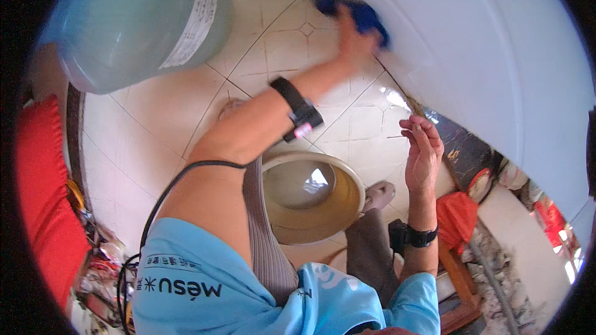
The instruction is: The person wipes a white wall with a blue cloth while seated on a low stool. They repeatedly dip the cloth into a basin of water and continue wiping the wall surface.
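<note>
My left hand [357,45] presses a dark blue cloth [368,17] to the tiled floor [298,51], right at the foot of a large white panel [465,37]. Hand and cloth are blurred. Nothing shows in my right hand [423,160], raised with loosely bent fingers near the panel's lower edge. Between my feet stands a beige plastic basin [302,230] with some water [293,184] in it, below my left forearm. Both wrists wear black straps with small devices.
A large translucent blue-green plastic container [135,23] with a printed label is at upper left. Red fabric [46,195] hangs along the left edge. At right are a red plastic bag [456,218], a wooden frame [458,284] and a grey pipe [493,274]. A black cable [160,204] runs along my left arm.
</note>
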`<action>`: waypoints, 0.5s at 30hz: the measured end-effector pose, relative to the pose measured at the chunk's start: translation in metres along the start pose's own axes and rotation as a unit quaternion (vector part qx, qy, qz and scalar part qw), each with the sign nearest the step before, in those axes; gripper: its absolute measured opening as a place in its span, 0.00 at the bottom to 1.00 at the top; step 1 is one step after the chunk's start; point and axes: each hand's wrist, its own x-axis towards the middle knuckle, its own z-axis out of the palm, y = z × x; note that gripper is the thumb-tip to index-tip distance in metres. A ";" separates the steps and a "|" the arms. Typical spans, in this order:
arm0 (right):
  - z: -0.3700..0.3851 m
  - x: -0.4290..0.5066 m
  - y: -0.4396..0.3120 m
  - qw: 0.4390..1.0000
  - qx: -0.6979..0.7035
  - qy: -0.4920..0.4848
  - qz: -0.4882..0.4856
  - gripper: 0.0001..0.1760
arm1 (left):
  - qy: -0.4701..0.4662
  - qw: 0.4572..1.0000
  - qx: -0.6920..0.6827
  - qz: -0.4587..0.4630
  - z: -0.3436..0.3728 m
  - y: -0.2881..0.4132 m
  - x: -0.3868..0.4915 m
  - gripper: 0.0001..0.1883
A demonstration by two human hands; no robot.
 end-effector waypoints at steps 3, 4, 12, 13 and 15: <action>0.023 0.020 -0.026 0.998 0.022 0.002 -0.059 0.11 | -0.102 0.989 -0.109 -0.007 0.028 0.003 -0.050 0.45; 0.027 0.024 -0.033 0.997 0.027 0.007 -0.078 0.12 | -0.100 0.992 -0.074 -0.017 0.028 0.002 -0.045 0.44; 0.031 0.009 -0.024 0.993 0.051 0.098 -0.038 0.10 | 0.043 0.980 -0.191 0.045 -0.042 -0.033 0.085 0.47; 0.035 0.006 -0.021 0.990 0.068 0.118 -0.032 0.09 | 0.024 0.988 -0.155 0.004 -0.034 -0.035 0.075 0.50; 0.048 0.004 -0.015 0.985 0.118 0.122 -0.038 0.09 | -0.029 0.997 -0.072 -0.014 -0.010 -0.032 0.037 0.53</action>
